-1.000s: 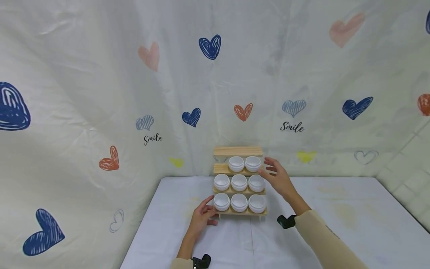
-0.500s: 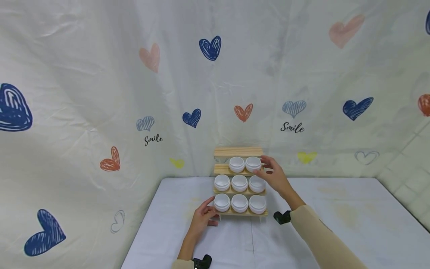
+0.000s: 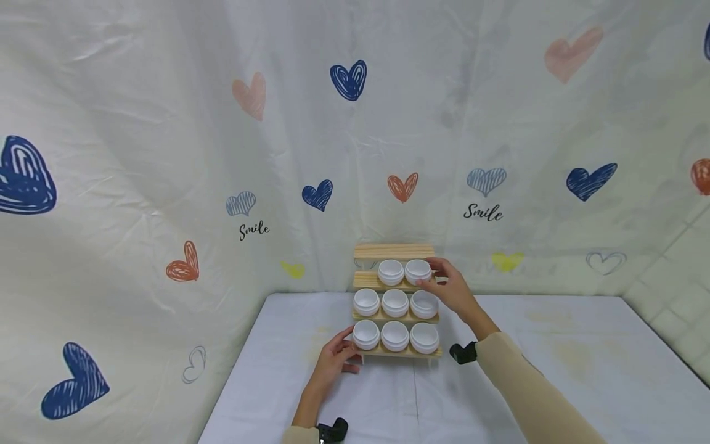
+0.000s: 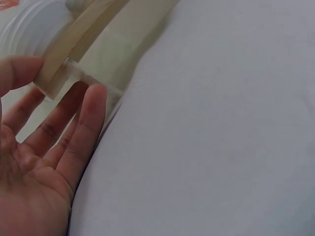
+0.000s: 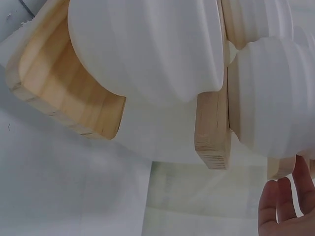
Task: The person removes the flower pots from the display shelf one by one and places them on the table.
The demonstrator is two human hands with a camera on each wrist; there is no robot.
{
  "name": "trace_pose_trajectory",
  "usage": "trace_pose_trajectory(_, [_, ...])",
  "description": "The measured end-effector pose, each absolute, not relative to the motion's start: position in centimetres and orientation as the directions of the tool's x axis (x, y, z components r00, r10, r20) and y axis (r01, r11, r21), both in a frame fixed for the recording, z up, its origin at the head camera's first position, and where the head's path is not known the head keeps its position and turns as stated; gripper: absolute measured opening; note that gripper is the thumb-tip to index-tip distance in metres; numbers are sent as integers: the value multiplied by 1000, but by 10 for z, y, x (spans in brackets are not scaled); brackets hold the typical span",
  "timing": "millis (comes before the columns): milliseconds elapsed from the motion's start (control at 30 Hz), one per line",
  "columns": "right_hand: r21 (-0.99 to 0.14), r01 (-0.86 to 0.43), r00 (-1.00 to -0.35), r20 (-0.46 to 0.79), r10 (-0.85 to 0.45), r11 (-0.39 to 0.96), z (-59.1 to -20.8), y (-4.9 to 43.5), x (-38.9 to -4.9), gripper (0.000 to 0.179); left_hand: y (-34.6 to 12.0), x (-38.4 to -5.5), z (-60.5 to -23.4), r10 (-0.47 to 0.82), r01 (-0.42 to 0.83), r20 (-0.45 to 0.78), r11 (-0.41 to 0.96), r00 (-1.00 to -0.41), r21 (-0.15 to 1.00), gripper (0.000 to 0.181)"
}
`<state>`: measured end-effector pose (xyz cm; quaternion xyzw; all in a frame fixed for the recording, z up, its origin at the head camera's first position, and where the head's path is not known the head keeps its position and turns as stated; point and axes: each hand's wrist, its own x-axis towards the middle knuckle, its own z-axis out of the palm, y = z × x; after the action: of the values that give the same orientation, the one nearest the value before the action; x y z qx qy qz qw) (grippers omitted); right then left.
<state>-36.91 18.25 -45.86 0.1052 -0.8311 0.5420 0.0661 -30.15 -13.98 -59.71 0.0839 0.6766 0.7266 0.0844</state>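
A stepped wooden rack (image 3: 394, 251) with clear supports stands on the white table, carrying white bowls in rows. Three sit on the front tier, three on the second and two on the third. My right hand (image 3: 452, 290) is at the right-hand bowl (image 3: 417, 271) of the third tier, index finger behind it and thumb at its front, pinching it. My left hand (image 3: 331, 359) holds the left end of the front tier. In the left wrist view its fingers (image 4: 93, 105) lie around the plank's end. The right wrist view shows only fingertips beside the upper tiers.
The table (image 3: 549, 357) has a white cover with faint yellowish stains. Behind it hangs a pale curtain (image 3: 355, 135) printed with hearts and "Smile". The rack's top plank stands close to this curtain. The other bowls (image 3: 395, 336) sit close together.
My right hand has moved slightly left, closing from beside the third tier's right-hand bowl onto it. My left hand has stayed at the front tier's left end.
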Motion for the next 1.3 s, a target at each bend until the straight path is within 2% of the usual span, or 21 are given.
trace_pose_trajectory(367, [-892,-205,-979,185,-89,404,-458,181,-373,73,-141,-303,-595,281,-12,6,-64,-960,998,60])
trace_pose_trajectory(933, [-879,-252,-968,236,-89,405,-465,181,-377,71,-137,-304,-598,272,25,53,-102,-961,994,63])
trace_pose_trajectory(1300, [-886,-233,-972,226,-65,401,-469,183,-377,72,-137,-304,-599,276,45,72,-103,-958,994,62])
